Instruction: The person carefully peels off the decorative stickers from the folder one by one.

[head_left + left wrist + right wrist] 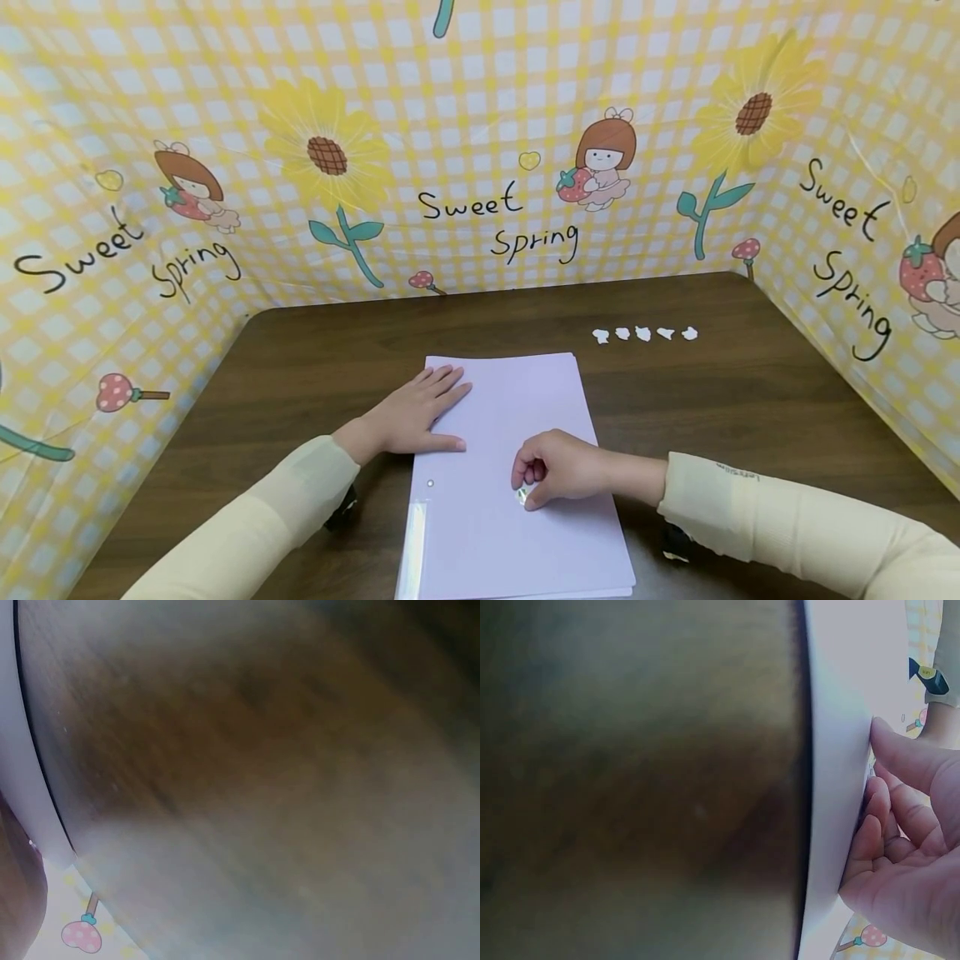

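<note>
A stack of white paper sheets (525, 550) lies on the dark table, with a clear glossy strip (415, 533) along its lower left edge and a small round stud (431, 483) above that strip. My left hand (416, 410) rests palm down on the upper left edge, fingers spread and straight. Over the middle of the paper, my right hand (562, 465) pinches a small shiny disc (522, 497) between thumb and curled fingers, low at the surface. In the right wrist view the thumb (904, 754) and fingers sit against the white sheet; the disc is mostly hidden there.
Several small torn white scraps (642, 333) lie in a row on the brown wooden table (337, 350), beyond the paper at the back right. A yellow checked cloth (480, 108) hangs around the table's back and sides. Dark wrist straps show under both sleeves.
</note>
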Tool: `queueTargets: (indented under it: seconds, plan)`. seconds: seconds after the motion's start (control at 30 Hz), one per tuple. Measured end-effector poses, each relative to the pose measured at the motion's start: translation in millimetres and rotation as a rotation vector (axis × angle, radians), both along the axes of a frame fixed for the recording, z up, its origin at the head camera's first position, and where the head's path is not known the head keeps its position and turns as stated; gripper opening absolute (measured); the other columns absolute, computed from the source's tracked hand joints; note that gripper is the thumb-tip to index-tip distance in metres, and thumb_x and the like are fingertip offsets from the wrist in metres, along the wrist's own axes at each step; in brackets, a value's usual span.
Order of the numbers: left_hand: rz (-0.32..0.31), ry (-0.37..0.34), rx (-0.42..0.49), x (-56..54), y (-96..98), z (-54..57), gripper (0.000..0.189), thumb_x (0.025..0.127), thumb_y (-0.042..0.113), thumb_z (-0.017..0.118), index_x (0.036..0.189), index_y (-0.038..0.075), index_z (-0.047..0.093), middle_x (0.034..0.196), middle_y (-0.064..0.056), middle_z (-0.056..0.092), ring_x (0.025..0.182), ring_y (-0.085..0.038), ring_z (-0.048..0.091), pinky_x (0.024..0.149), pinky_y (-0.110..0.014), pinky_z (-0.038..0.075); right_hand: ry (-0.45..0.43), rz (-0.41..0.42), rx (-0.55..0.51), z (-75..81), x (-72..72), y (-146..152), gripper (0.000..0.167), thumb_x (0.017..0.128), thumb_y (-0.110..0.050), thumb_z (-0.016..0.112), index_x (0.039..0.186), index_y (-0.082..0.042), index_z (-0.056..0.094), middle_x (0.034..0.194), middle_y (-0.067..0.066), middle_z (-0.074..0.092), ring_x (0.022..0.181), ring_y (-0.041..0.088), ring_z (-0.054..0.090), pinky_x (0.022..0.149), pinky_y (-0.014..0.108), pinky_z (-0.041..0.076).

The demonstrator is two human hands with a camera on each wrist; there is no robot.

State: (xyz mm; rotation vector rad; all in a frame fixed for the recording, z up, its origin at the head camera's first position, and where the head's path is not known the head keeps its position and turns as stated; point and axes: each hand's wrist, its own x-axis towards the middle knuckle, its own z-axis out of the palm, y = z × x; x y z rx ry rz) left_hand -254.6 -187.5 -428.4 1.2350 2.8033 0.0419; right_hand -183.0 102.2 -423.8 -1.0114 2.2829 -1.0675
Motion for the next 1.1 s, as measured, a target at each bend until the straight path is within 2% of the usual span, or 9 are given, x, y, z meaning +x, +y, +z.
queueTargets:
  seconds: [0.67, 0.87, 1.1]
  plan:
    - [0.01, -0.005, -0.006, -0.6, 0.5, -1.2, 0.099, 0.084, 0.081, 0.037, 0.155, 0.013, 0.025, 0.16, -0.013, 0.014, 0.147, -0.029, 0.008, 0.116, -0.047, 0.007, 0.025, -0.006, -0.011, 2.6, 3.2, 0.8, 0.02, 0.075, -0.001, 0.081, 0.079, -0.016, 0.069, 0.074, -0.008, 0.057, 0.072, 0.004, 0.05, 0.068, 0.022, 0.045]
    - [0.007, -0.005, -0.002, -1.0, -0.2, -2.1, 0.099, 0.085, 0.081, 0.037, 0.155, 0.013, 0.024, 0.161, -0.013, 0.014, 0.147, -0.028, 0.006, 0.116, -0.047, 0.006, -0.011, 0.006, -0.024, 3.4, 2.6, -0.5, 0.019, 0.076, 0.0, 0.08, 0.077, -0.014, 0.068, 0.067, -0.01, 0.056, 0.065, 0.001, 0.05, 0.062, 0.02, 0.044]
    - [0.0, -0.002, 0.003, -0.9, -0.3, -2.1, 0.098, 0.085, 0.08, 0.037, 0.155, 0.013, 0.025, 0.16, -0.013, 0.014, 0.147, -0.028, 0.007, 0.116, -0.047, 0.006, -0.092, 0.007, -0.054, 5.8, -0.7, 0.0, 0.015, 0.077, 0.001, 0.078, 0.078, -0.011, 0.07, 0.065, -0.006, 0.059, 0.061, 0.004, 0.051, 0.058, 0.018, 0.042]
